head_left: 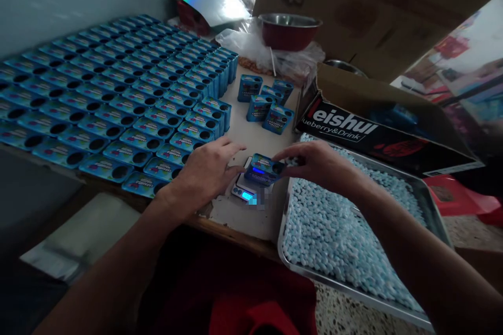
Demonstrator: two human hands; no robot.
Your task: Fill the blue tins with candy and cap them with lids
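A small blue candy tin (262,167) with a round dark opening in its top stands on a little digital scale (242,192) whose display glows blue. My right hand (314,163) grips the tin's right end between thumb and fingers. To the left of the scale, my left hand (210,167) has its fingers stretched out and holds nothing; its thumb points at the tin's left side. Beside that hand, rows of similar blue tins (129,115) stand packed together. A metal tray (283,241) full of pale blue candies (338,235) lies under my right forearm.
Several loose blue tins (275,116) stand beyond the scale. A black open carton (377,136) borders the tray's far side. Farther back are a red metal bowl (291,34), clear plastic bags (239,39) and a big cardboard box (353,10). The table's wooden edge (231,234) runs along the front.
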